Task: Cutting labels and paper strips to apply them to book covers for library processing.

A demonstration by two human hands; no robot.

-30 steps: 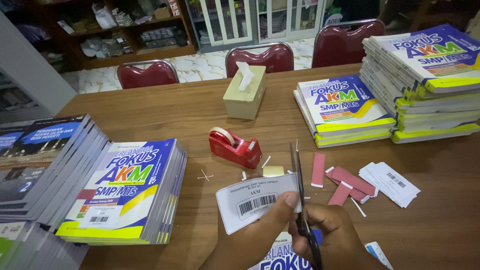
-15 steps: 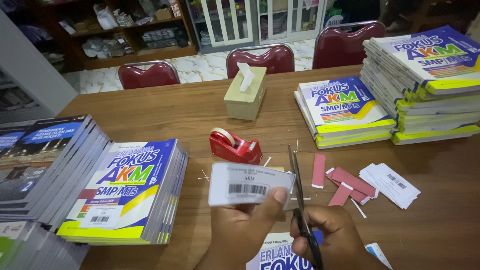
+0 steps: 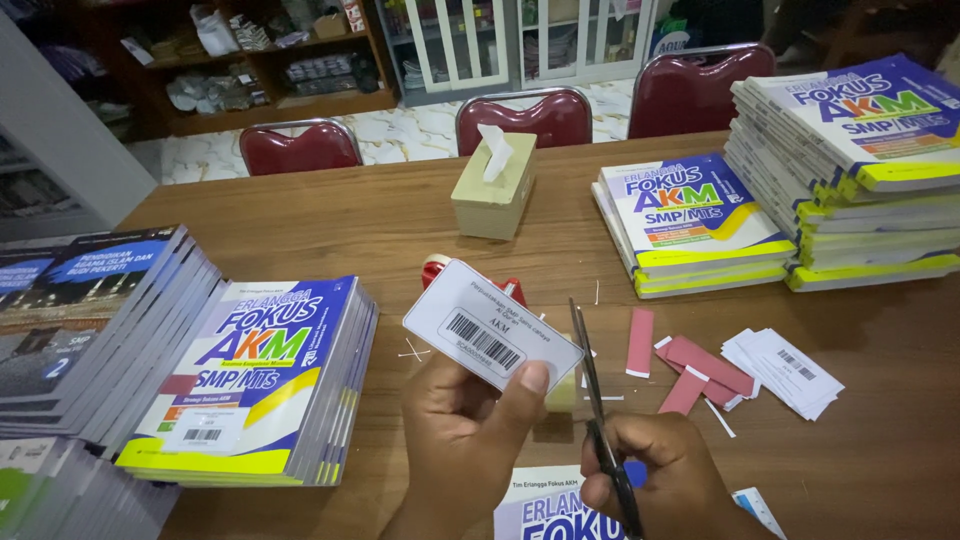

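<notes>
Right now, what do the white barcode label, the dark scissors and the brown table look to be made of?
White barcode label: thin paper or sticker stock, matte, held flat by the left hand.
Dark scissors in the right hand: metal blades, slim and grey.
Brown table: wood or wood-look laminate, grain visible.

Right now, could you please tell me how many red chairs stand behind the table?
3: left chair, middle chair, and right chair, all along the table's far edge. Others may sit outside the frame.

Hands: two, left hand (image 3: 460, 440), right hand (image 3: 665, 480)
Scissors (image 3: 600, 420): one
Barcode label (image 3: 490, 327) held: one
Tissue box (image 3: 493, 187): one
Tape dispenser (image 3: 435, 268): one
Chairs (image 3: 300, 148): three
Red strips (image 3: 690, 365): about five
</notes>
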